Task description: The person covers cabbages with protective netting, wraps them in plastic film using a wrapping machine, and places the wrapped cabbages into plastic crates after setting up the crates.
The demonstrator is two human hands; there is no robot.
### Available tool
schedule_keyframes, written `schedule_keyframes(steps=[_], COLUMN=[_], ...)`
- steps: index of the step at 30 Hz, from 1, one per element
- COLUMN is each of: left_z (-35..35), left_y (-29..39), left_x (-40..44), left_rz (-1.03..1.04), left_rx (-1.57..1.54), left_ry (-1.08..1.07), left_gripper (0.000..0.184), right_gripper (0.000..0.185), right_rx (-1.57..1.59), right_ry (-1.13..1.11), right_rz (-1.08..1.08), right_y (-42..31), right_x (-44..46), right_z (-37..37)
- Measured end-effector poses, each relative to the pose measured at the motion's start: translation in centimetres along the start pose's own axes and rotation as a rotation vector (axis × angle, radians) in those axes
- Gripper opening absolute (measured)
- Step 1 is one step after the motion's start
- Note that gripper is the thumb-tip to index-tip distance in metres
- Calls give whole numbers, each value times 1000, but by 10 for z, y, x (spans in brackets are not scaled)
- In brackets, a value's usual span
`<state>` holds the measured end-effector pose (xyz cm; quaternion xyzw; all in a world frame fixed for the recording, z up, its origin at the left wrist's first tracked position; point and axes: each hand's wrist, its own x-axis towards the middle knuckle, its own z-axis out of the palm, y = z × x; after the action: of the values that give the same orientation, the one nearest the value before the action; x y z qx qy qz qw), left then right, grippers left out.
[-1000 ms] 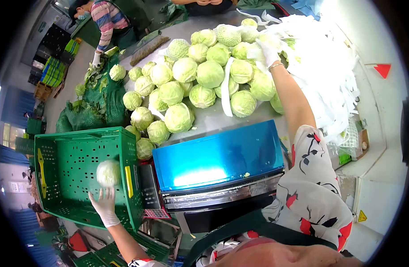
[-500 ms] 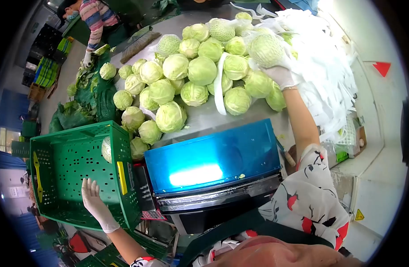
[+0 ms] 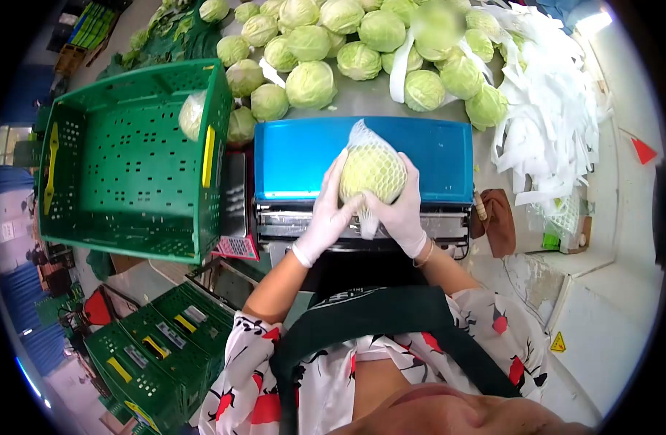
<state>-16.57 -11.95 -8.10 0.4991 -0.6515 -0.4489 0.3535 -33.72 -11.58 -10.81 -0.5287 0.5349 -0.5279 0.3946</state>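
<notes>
A cabbage (image 3: 373, 172) in a white foam net sleeve is held between my two gloved hands, above the front of a blue-topped machine (image 3: 289, 156). My left hand (image 3: 328, 210) wraps the cabbage's left side, thumb near its lower end. From the right, my right hand (image 3: 403, 209) grips the opposite side, and its thumb almost meets the other one. The net's gathered ends stick out above and below the cabbage. To the left stands a green crate (image 3: 211, 145) with a pale, wrapped-looking cabbage (image 3: 193, 116) at its right end.
Beyond the machine, loose cabbages (image 3: 311, 84) are heaped on a metal table. White foam nets (image 3: 547, 109) pile up at the right, with a brown cloth (image 3: 497, 223) nearer me. More green crates (image 3: 159, 341) sit low at the left. Green netting (image 3: 191, 36) lies at the back left.
My right hand has brought a netted cabbage from the pile to the machine. My left hand has left the crate and now holds it too. The view has tilted downward.
</notes>
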Motion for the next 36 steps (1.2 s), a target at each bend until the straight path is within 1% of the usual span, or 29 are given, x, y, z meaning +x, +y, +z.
schedule_keyframes(steps=[1, 3, 4, 5, 7, 9, 10, 11, 13, 14, 15, 17, 18, 19, 21, 23, 24, 25, 26, 27, 28, 29, 30, 31, 32, 33, 34, 35, 36], left_z=[-5, -15, -22, -30, -55, -74, -74, -68, -53, -46, -41, -36, -38, -39, -67, -93, -107, -120, -129, -132, -129, -111, -119, -110, -102, -86, -70, -56, -42], left_y=[-1, -8, -8, -6, -10, -27, -49, -62, -58, -67, -73, -71, -73, -72, -25, 23, 44, 63, 80, 86, 83, 101, 92, 78, 60, 25, 2, -14, -32], left_x=[-2, -5, -12, -22, -52, -87, -104, -116, -118, -115, -110, -107, -106, -111, -130, -144, -151, -152, -147, -142, -128, -109, -77, -48, -23, 0, 17, 30, 37], left_rz=[-31, -18, -38, -62, 27, -110, -101, -144, -85, -59, -17, -55, -104, -94, -82, 127, 37, -51, -13, -12, 139, 88, 213, 282, 355, 388, 296, 299, 277], left_rx=[15, 4, -23, -52, 511, 965, 1085, 1144, 1119, 876, 587, 540, 91, -56, -20, 71, -12, -94, -194, -403, -462, -541, -85, 154, 394, 481, 620, 682, 599], left_ry=[-16, -13, 82, 180, 363, 303, 314, 291, 302, 359, 421, 470, 400, 316, -114, -357, -410, -454, -443, -357, -281, -59, -102, -33, -27, -55, -140, -218, -248], left_gripper=[77, 81, 82, 84, 82, 82, 83, 85, 83, 78, 66, 57, 47, 39, 29, 22, 19, 17, 16, 29, 65, 100, 120, 128, 133, 142, 146, 148, 146], right_gripper=[92, 94, 94, 89, 79, 70, 63, 62, 61, 57, 42, 26, 15, 14, 15, 10, 9, 12, 11, 10, 10, 7, 12, 26, 47, 82, 116, 129, 132], right_rx=[-116, -352, -253, -219, -408, -800, -1071, -1168, -1356, -1351, -1209, -821, -713, -330, -80, -106, -146, -187, 10, 208, 406, 181, -197, -109, -269, -451, -567, -737, -641], right_ry=[-28, -66, -115, -84, 25, 223, 292, 237, 118, 96, 93, 75, 38, 27, -165, -333, -471, -612, -631, -645, -653, -420, -198, -208, -424, -561, -708, -759, -761], right_rz=[-5, -12, 20, -41, -110, -217, -188, -91, 104, 91, -40, -96, -148, 13, 277, 303, 165, 19, -59, -128, -197, -145, 161, -26, -248, -297, -384, -483, -328], right_y=[-2, -13, -6, -2, -26, -24, -12, -7, 4, 13, 17, 35, 14, -5, -59, -108, -124, -135, -144, -153, -154, -143, -157, -132, -110, -106, -60, -33, -19], right_x=[-3, 0, 1, -3, -17, -45, -59, -74, -94, -97, -94, -87, -83, -86, -99, -108, -111, -105, -91, -77, -63, -47, -29, 0, 30, 45, 61, 66, 67], right_z=[-1, -8, -15, -25, -52, -79, -89, -88, -86, -82, -77, -67, -66, -68, -97, -127, -143, -155, -157, -158, -159, -164, -152, -131, -116, -92, -81, -68, -58])
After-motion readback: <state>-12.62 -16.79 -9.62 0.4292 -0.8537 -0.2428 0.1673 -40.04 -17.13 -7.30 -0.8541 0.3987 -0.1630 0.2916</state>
